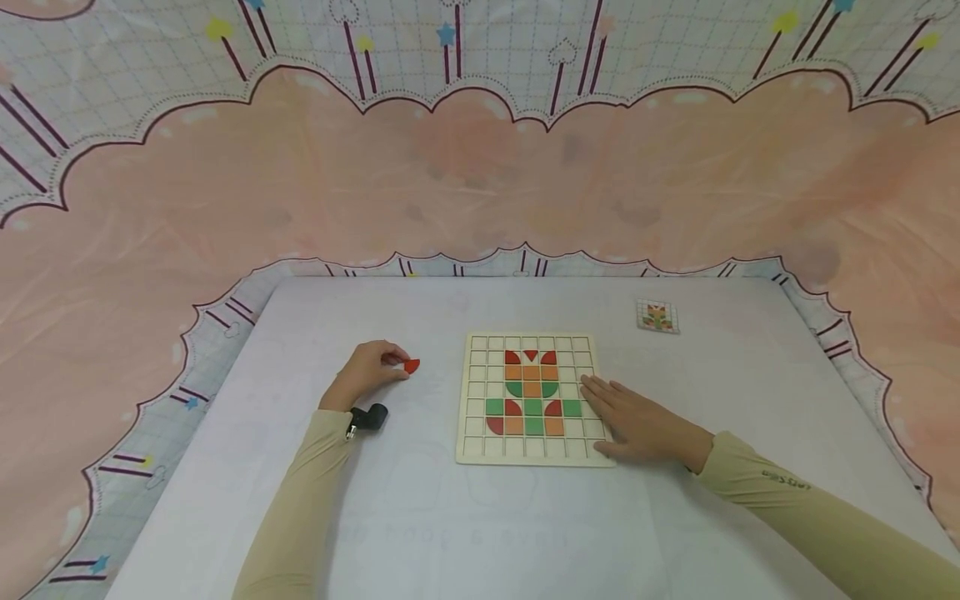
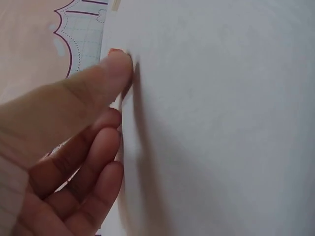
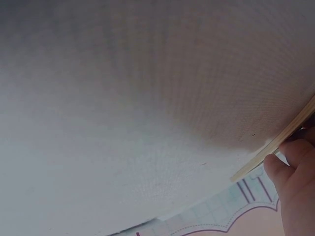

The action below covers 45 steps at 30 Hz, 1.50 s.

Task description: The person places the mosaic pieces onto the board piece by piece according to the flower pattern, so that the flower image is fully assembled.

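Observation:
My left hand (image 1: 369, 367) pinches a small red puzzle piece (image 1: 412, 366) with a curved edge, left of the board. In the left wrist view the thumb covers nearly all of that red piece (image 2: 115, 50). A square pale wooden grid board (image 1: 536, 457) lies mid-table, with red, orange and green tiles (image 1: 532, 373) set in its cells as a pattern. My right hand (image 1: 637, 421) rests with extended fingers on the board's right edge. From the right wrist, the board's edge (image 3: 275, 143) shows beside the right hand (image 3: 298, 182).
A small card (image 1: 657, 317) printed with a similar tile pattern lies at the back right of the white table (image 1: 525, 533). A black wrist camera (image 1: 369, 417) sits on the left wrist. Patterned cloth (image 1: 480, 183) hangs behind and around the table.

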### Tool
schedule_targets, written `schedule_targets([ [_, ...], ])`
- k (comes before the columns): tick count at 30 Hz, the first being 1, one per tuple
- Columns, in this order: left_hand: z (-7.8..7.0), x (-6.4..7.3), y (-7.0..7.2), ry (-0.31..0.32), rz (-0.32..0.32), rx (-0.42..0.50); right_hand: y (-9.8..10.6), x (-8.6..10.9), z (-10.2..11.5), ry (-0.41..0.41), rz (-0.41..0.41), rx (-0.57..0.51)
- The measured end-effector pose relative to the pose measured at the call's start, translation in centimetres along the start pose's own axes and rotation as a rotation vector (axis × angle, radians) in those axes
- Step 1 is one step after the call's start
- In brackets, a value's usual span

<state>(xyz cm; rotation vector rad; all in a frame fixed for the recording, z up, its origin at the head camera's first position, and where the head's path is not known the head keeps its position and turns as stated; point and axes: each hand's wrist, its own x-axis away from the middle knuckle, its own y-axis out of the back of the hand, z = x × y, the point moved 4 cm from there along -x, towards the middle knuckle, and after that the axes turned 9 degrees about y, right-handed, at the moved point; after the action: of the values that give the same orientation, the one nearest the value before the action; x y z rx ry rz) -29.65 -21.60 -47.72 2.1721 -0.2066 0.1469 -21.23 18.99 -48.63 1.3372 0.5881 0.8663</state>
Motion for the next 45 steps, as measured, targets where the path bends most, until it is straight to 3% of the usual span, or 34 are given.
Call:
schedule_targets([
  [5, -0.4, 0.1, 0.0, -0.057, 0.007, 0.045, -0.1, 0.0, -0.1, 0.002, -0.003, 0.01],
  [10, -1.9, 0.4, -0.3, -0.119, 0.012, 0.071, -0.1, 0.0, -0.1, 0.001, 0.001, 0.02],
  [15, -3.9, 0.7, -1.0, -0.115, 0.028, 0.093, -0.1, 0.0, -0.1, -0.003, 0.006, 0.01],
  [25, -8.0, 1.0, -4.0, -0.12, 0.103, 0.144, -0.1, -0.1, 0.0, -0.004, 0.013, 0.011],
  [34, -10.9, 1.5, -6.6, -0.235, 0.184, 0.174, 0.0, 0.0, 0.1, -0.002, 0.011, -0.003],
  [45, -13.5, 2.3, -9.4, -0.289, 0.265, 0.202, 0.0, -0.1, 0.0, 0.006, -0.005, -0.002],
])
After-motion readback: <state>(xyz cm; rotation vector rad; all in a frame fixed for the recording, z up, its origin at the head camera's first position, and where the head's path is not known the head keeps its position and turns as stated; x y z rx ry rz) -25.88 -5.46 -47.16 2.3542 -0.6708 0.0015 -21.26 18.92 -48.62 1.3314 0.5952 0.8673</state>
